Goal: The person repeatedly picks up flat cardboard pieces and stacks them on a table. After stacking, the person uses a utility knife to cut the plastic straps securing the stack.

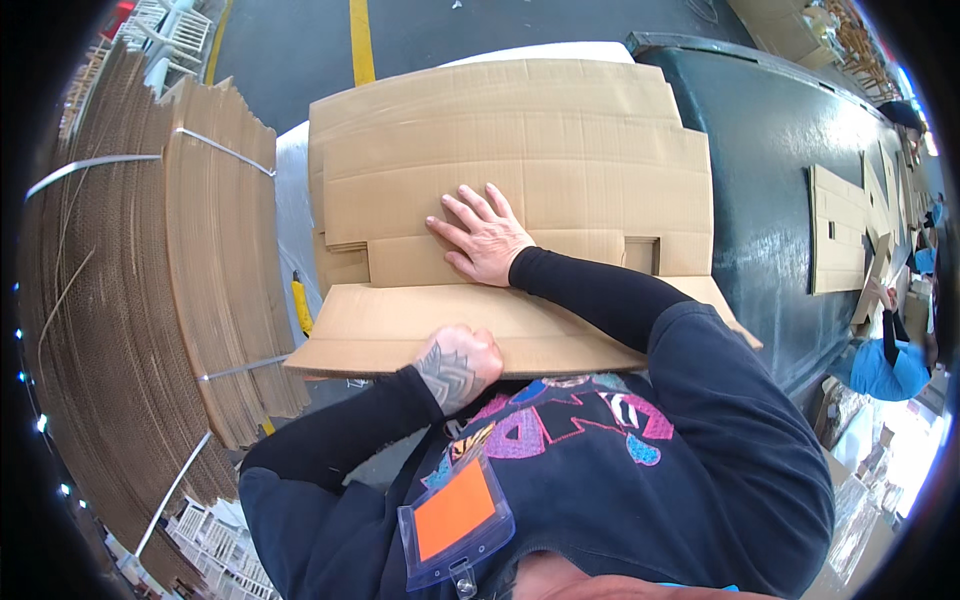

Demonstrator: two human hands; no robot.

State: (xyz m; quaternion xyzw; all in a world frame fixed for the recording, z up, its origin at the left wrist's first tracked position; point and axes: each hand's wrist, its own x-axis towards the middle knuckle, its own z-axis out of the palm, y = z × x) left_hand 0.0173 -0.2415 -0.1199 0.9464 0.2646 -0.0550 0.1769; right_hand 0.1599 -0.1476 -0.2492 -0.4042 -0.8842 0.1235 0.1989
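Observation:
A flat, die-cut cardboard sheet (590, 170) lies in front of me, with notches and a slot cut in it. Its near panel (560, 318) is creased along a line and tilts up toward my body. My right hand (490, 240) rests palm down on the sheet's middle, fingers spread. At the panel's near edge, my left hand (462, 362) is curled into a fist, apparently gripping that edge; its fingertips are hidden. More cardboard layers show beneath the sheet at its left side.
Tall strapped stacks of cardboard (215, 250) stand at my left. A yellow-handled tool (301, 305) sits between them and the sheet. To the right runs a dark green surface (750, 180), bearing further cardboard pieces (838, 232). A person in blue (888, 368) works at far right.

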